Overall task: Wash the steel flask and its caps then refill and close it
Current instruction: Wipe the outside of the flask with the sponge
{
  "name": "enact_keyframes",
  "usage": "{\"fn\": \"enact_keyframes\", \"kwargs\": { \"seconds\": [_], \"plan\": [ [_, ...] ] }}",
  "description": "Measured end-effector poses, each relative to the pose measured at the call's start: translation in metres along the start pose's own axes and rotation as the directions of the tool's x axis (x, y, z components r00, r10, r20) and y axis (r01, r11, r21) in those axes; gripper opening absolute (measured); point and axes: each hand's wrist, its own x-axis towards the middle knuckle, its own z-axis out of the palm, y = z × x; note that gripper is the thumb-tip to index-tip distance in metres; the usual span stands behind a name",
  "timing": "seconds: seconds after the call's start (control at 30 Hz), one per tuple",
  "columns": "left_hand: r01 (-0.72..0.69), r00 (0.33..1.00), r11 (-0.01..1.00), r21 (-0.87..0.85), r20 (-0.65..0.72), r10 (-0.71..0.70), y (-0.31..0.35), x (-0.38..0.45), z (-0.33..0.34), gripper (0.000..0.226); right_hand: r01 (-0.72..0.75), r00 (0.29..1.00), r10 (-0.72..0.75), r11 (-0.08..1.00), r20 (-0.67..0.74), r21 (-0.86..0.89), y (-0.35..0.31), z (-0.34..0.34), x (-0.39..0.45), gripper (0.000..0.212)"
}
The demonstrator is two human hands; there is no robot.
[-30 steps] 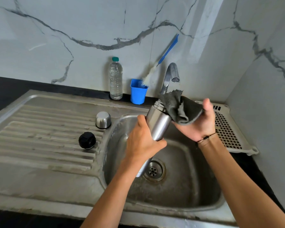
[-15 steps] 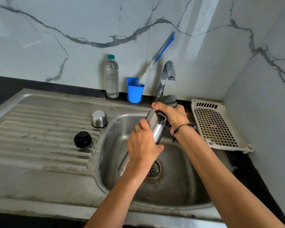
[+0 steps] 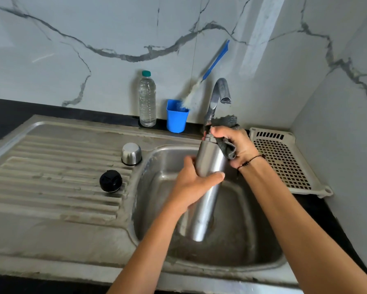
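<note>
**Flask held over the sink basin, cloth at its neck**

While you look down into the sink (image 3: pixel 148 234), the steel flask (image 3: pixel 207 183) stands nearly upright above the basin, its base hanging near the drain. Your left hand (image 3: pixel 194 185) has its grip wrapped around the flask's middle. Your right hand (image 3: pixel 235 145) grips a dark grey cloth (image 3: pixel 226 134) bunched against the flask's open neck and shoulder, just below the tap (image 3: pixel 219 92).

On the ribbed draining board to the left, the steel cap (image 3: pixel 131 153) sits mouth down, and the black cap (image 3: pixel 111 181) lies a little nearer you. Behind them, on the dark worktop (image 3: pixel 8 109) by the wall, stand a plastic water bottle (image 3: pixel 147 98) and a blue cup (image 3: pixel 177 115) holding a bottle brush (image 3: pixel 212 66). A white perforated tray (image 3: pixel 284 162) lies right of the sink.
</note>
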Motion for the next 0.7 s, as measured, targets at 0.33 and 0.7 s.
{"fn": "enact_keyframes", "kwargs": {
  "seconds": [0.33,0.7],
  "plan": [
    [0.112,0.906,0.855,-0.506,0.405,0.121,-0.027,0.003,-0.019,0.063,-0.147,0.887,0.038,0.968,0.460,0.204,0.004,0.004,-0.006,0.059],
    [-0.071,0.959,0.945,0.320,-0.237,0.152,-0.007,0.008,-0.002,0.076,0.164,0.985,-0.166,0.985,-0.042,-0.055,0.000,0.027,-0.006,0.013]
  ]
}}
